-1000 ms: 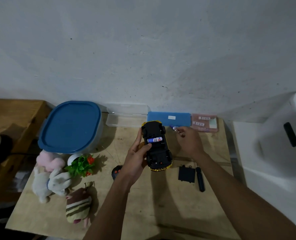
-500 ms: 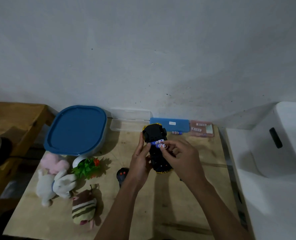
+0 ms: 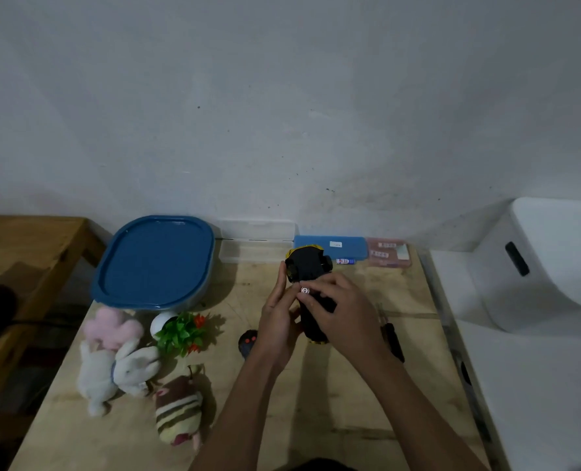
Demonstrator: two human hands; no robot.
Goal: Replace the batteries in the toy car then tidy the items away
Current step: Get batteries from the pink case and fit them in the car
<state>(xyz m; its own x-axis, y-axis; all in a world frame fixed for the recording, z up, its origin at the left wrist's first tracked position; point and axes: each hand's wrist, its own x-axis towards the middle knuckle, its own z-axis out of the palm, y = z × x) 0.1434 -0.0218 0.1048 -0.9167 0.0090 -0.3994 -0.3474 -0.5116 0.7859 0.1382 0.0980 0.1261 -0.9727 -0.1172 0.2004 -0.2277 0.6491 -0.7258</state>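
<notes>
The left hand holds the toy car by its left side, with the thumb up along the edge and the fingers curled under it. The car is upside down near the middle of the wooden table. Its black belly faces up and one end points at the wall. The right hand reaches over the car and pinches a battery between thumb and fingertips, right at the belly. Only the round white end of the battery shows.

It looks like this battery is just going in, so the job is about half done. The hands hide the slot, so I cannot tell how many batteries are already inside. I think these things are left to do: push this one down, and maybe add the spare battery that lies just right of the car's far end. Then close the belly, perhaps with the screwdriver lying past the right wrist, and put things away.

Now the boxes, from the left. The big tub with the blue lid is shut, so what is in it is hidden. The clear box sits open by the wall, and I can make out nothing in it. The blue case behind the car is shut. The pink box is shut too. It has labels, but the inside is too blurry to tell.
</notes>
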